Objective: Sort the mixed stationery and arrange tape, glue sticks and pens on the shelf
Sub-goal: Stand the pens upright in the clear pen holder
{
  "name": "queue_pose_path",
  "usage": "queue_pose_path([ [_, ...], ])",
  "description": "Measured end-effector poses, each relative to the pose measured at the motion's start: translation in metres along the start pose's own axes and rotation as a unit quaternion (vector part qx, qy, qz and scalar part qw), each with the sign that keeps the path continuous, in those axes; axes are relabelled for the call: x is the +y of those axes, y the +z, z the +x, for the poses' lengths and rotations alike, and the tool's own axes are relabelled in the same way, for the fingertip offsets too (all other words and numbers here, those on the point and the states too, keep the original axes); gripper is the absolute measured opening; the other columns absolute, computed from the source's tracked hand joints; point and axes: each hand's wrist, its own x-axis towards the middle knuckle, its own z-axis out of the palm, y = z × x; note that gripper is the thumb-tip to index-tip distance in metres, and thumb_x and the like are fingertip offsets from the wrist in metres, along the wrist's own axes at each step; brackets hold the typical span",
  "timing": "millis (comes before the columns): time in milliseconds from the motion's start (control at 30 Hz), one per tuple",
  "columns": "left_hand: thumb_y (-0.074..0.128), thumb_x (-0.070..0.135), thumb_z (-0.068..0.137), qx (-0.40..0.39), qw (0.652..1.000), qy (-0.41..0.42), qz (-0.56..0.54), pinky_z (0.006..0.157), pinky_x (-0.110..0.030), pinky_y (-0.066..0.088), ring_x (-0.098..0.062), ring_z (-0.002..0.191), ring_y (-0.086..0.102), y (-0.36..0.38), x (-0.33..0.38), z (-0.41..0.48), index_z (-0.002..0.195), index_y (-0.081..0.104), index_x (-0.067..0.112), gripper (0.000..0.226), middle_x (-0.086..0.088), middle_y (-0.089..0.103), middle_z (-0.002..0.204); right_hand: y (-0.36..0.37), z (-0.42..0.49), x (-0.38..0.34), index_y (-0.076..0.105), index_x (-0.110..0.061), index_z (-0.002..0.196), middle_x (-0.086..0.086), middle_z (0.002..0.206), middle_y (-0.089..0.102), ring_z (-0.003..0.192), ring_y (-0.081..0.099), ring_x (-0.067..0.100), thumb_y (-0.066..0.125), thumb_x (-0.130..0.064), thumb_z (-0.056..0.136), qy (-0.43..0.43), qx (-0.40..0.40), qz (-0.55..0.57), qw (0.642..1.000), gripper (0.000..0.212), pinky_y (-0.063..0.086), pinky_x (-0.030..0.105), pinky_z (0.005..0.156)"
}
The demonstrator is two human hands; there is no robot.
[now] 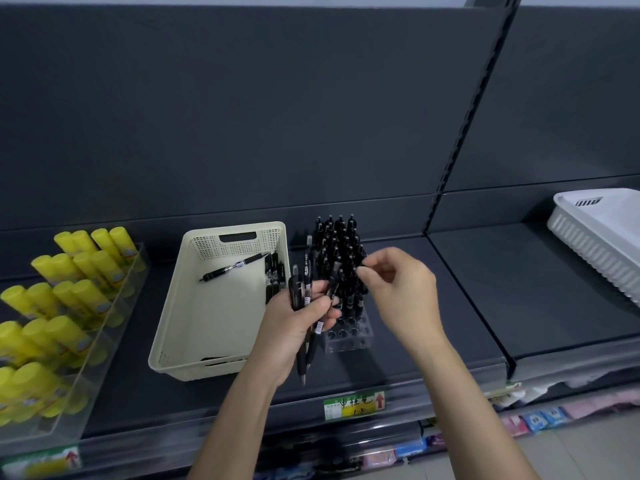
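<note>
Left hand [294,327] grips a bundle of black pens [304,289], between cream basket [207,306] and clear pen holder [349,337] on the shelf [433,306]. Right hand [398,289] sits just right of the bundle, fingertips pinched at the standing pens [341,244] in the holder; can't tell if it grips one

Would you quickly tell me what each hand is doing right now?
Left hand: grips a bundle of black plastic pens.
Right hand: fingertips together above the clear acrylic pen rack; whether it holds anything cannot be told.
</note>
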Motion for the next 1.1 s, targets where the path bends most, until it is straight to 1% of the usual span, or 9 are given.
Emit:
queue_pose_path([
  [167, 0.057, -0.003, 0.09, -0.02, 1.0, 0.014, 0.016, 0.071, -0.025, 0.057, -0.017, 0.076, 0.071, 0.003, 0.001, -0.001, 0.095, 0.066, 0.016, 0.022, -0.002, 0.075, 0.08, 0.011, -0.002, -0.009, 0.068, -0.018, 0.08, -0.005, 0.074, 0.067, 0.069, 0.062, 0.008, 0.067, -0.022, 0.085, 0.049, -0.086, 0.062, 0.993, 0.006, 0.054, 0.028, 0.067],
  [300, 0.057, -0.002, 0.091, -0.033, 0.999, 0.019, 0.022, 0.072, -0.024, 0.056, -0.018, 0.083, 0.072, -0.002, 0.0, 0.001, 0.097, 0.069, 0.015, 0.022, -0.004, 0.075, 0.088, 0.015, -0.005, -0.012, 0.065, -0.015, 0.084, -0.006, 0.073, 0.065, 0.062, 0.059, 0.002, 0.071, -0.019, 0.082, 0.057, -0.09, 0.07, 0.992, 0.008, 0.048, 0.016, 0.059],
  [467, 0.059, 0.007, 0.092, 0.021, 0.999, 0.024, 0.037, 0.081, -0.031, 0.057, -0.019, 0.089, 0.072, -0.006, -0.001, 0.005, 0.103, 0.067, 0.014, 0.016, -0.009, 0.074, 0.094, 0.015, -0.006, -0.016, 0.064, -0.02, 0.08, -0.003, 0.074, 0.067, 0.07, 0.068, 0.015, 0.071, -0.013, 0.08, 0.073, -0.032, 0.109, 0.991, 0.01, 0.058, 0.036, 0.071],
  [567, 0.057, 0.012, 0.094, 0.134, 0.991, -0.003, -0.02, 0.062, -0.023, 0.055, -0.015, 0.069, 0.07, -0.016, 0.0, 0.012, 0.099, 0.064, 0.005, 0.011, -0.007, 0.069, 0.083, 0.008, -0.004, -0.017, 0.063, -0.021, 0.082, -0.009, 0.076, 0.065, 0.076, 0.065, 0.008, 0.069, -0.012, 0.082, 0.037, 0.023, 0.081, 0.996, 0.011, 0.055, 0.027, 0.075],
  [700, 0.055, 0.02, 0.096, 0.147, 0.988, -0.033, -0.03, 0.041, -0.017, 0.033, -0.008, 0.05, 0.044, -0.023, -0.002, 0.016, 0.101, 0.058, 0.004, 0.017, -0.003, 0.056, 0.071, 0.015, -0.008, -0.014, 0.063, -0.02, 0.09, -0.017, 0.077, 0.061, 0.074, 0.058, -0.005, 0.066, -0.012, 0.085, 0.008, 0.028, 0.042, 0.999, 0.01, 0.044, 0.004, 0.067],
  [800, 0.052, 0.017, 0.097, 0.157, 0.985, -0.05, -0.043, 0.039, -0.017, 0.032, -0.009, 0.05, 0.043, -0.021, -0.004, 0.015, 0.103, 0.05, 0.006, 0.013, -0.011, 0.065, 0.08, 0.027, -0.013, -0.008, 0.065, -0.014, 0.098, -0.013, 0.08, 0.061, 0.074, 0.057, -0.005, 0.065, -0.011, 0.087, -0.019, 0.024, 0.005, 1.0, 0.012, 0.039, -0.003, 0.067],
  [933, 0.061, 0.002, 0.087, 0.152, 0.985, -0.059, -0.059, 0.042, -0.019, 0.035, -0.009, 0.053, 0.046, -0.024, -0.006, 0.017, 0.093, 0.052, 0.01, 0.013, -0.008, 0.06, 0.076, 0.034, -0.015, 0.001, 0.065, -0.012, 0.102, -0.008, 0.085, 0.063, 0.078, 0.06, 0.004, 0.064, -0.011, 0.088, -0.033, 0.0, -0.034, 0.999, 0.014, 0.043, 0.005, 0.071],
  [1000, 0.063, 0.005, 0.088, 0.134, 0.988, -0.052, -0.049, 0.045, -0.018, 0.04, -0.009, 0.056, 0.05, -0.025, -0.006, 0.014, 0.095, 0.059, 0.01, 0.01, -0.005, 0.059, 0.075, 0.037, -0.018, 0.005, 0.067, -0.011, 0.101, -0.006, 0.084, 0.065, 0.077, 0.061, 0.007, 0.065, -0.009, 0.087, -0.039, -0.013, -0.046, 0.998, 0.014, 0.048, 0.011, 0.072],
  [1100, 0.056, 0.014, 0.095, 0.127, 0.99, -0.04, -0.051, 0.049, -0.019, 0.043, -0.009, 0.057, 0.052, -0.025, -0.005, 0.012, 0.107, 0.063, 0.017, 0.014, -0.005, 0.062, 0.076, 0.041, -0.02, 0.008, 0.068, -0.011, 0.099, -0.008, 0.08, 0.063, 0.072, 0.059, 0.005, 0.066, -0.007, 0.085, -0.05, -0.012, -0.041, 0.998, 0.014, 0.045, 0.003, 0.069],
])
